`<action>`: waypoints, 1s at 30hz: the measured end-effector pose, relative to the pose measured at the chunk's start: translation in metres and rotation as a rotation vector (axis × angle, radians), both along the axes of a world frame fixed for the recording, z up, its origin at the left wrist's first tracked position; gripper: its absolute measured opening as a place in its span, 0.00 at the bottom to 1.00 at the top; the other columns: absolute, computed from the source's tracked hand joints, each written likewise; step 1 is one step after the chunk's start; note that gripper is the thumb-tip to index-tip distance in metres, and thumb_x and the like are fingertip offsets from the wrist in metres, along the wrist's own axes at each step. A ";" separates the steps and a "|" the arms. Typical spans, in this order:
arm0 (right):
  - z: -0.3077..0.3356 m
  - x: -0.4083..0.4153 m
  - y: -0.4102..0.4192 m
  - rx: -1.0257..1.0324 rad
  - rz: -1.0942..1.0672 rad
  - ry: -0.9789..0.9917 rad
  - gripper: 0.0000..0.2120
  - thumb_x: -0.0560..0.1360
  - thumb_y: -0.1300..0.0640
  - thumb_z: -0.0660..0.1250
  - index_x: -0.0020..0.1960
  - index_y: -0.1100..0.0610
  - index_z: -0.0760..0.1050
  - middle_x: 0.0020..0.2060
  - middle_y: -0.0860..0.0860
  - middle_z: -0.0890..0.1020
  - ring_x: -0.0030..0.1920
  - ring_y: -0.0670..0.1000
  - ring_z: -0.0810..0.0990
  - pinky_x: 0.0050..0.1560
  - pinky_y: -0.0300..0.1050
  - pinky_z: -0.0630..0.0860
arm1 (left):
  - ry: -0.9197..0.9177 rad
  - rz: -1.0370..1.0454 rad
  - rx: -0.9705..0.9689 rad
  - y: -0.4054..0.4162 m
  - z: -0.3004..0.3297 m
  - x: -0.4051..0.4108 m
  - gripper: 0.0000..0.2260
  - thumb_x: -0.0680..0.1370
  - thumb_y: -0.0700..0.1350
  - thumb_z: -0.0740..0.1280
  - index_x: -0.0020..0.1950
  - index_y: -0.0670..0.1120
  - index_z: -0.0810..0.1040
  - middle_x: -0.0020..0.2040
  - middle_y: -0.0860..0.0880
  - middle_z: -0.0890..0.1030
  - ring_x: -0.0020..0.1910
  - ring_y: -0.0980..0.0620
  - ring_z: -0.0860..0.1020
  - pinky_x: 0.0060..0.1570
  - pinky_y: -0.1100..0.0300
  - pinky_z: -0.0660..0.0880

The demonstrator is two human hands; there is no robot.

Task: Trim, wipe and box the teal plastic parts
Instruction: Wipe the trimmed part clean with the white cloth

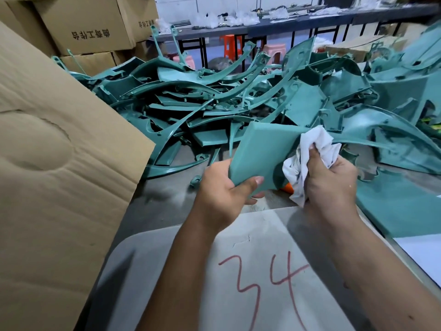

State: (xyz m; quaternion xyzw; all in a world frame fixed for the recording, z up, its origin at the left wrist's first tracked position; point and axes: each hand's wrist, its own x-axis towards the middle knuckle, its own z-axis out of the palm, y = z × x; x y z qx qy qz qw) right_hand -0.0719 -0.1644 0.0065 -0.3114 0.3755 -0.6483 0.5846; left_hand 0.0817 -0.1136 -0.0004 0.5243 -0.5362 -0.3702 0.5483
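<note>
A factory workshop: heaped teal plastic parts [238, 96], stacked cartons [90, 27], long workbench [310, 20].

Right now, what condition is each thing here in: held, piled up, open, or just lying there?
Left hand: grips the teal panel's lower edge.
Teal panel: held up above the table, tilted.
Right hand: clutches the white cloth.
White cloth: bunched, touching the panel's right edge.
Pile of teal parts: heaped loose on the table.
Cardboard box flap: open, at left.
Grey board: lying flat, marked 34 in red.
</note>
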 end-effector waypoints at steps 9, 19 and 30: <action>0.000 -0.049 -0.042 0.221 -0.138 -0.253 0.11 0.84 0.59 0.67 0.43 0.53 0.73 0.39 0.48 0.76 0.36 0.45 0.77 0.30 0.39 0.79 | -0.043 0.159 -0.138 0.004 -0.002 0.006 0.04 0.75 0.43 0.71 0.45 0.43 0.82 0.39 0.40 0.85 0.37 0.45 0.87 0.36 0.53 0.83; -0.014 -0.047 -0.040 -0.300 -0.530 0.520 0.16 0.82 0.46 0.67 0.39 0.54 0.74 0.29 0.42 0.78 0.32 0.40 0.72 0.32 0.42 0.71 | 0.466 0.253 -0.079 0.005 0.016 0.011 0.04 0.78 0.34 0.69 0.52 0.40 0.80 0.42 0.36 0.85 0.31 0.34 0.82 0.29 0.52 0.79; -0.015 -0.014 -0.020 -0.414 0.040 0.627 0.09 0.81 0.53 0.69 0.45 0.56 0.82 0.34 0.41 0.84 0.34 0.40 0.78 0.35 0.37 0.74 | 0.371 0.158 0.049 0.000 0.007 -0.003 0.04 0.77 0.31 0.70 0.49 0.39 0.81 0.40 0.37 0.84 0.28 0.36 0.80 0.27 0.53 0.77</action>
